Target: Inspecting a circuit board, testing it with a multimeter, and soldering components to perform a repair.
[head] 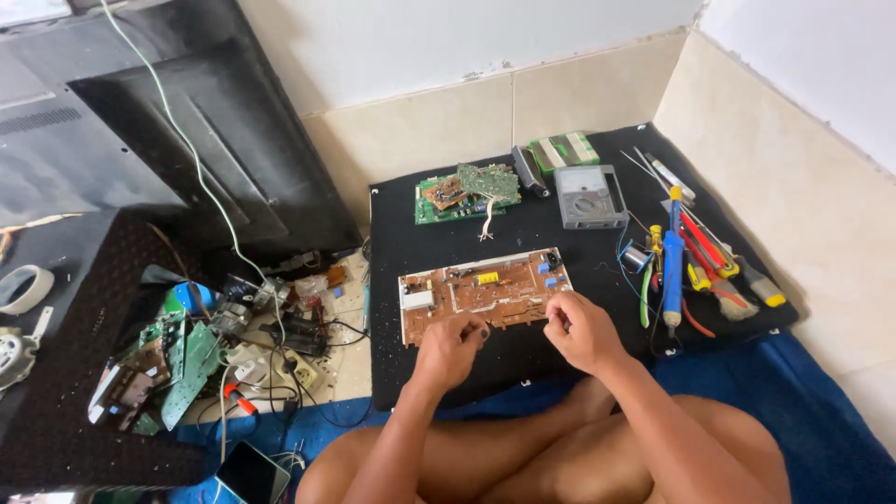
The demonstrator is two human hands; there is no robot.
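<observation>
1. One large black panel (pixel 177 131), the back cover of a flat screen, leans against the far left wall.
2. Black mat (pixel 560 364) covers the floor centre to right; a blue cloth (pixel 821 411) lies at its near right edge.
3. Brown circuit board (pixel 481 291) lies flat at the middle of the mat, long side running left to right, directly beyond both hands.
4. Heap of green boards and wires (pixel 205 350) sits on the floor left of the mat.
5. Grey meter (pixel 590 196) rests far right of centre; a smaller green board (pixel 467 191) lies to its left.
6. Row of hand tools (pixel 700 257) lies along the right side of the mat.
7. Left hand (pixel 450 350) touches the board's near edge, fingers curled narrow; whether they pinch anything cannot be told.
8. Right hand (pixel 581 329) sits at the board's near right corner, fingers curled narrow, thumb meeting forefinger; contents cannot be told.
</observation>
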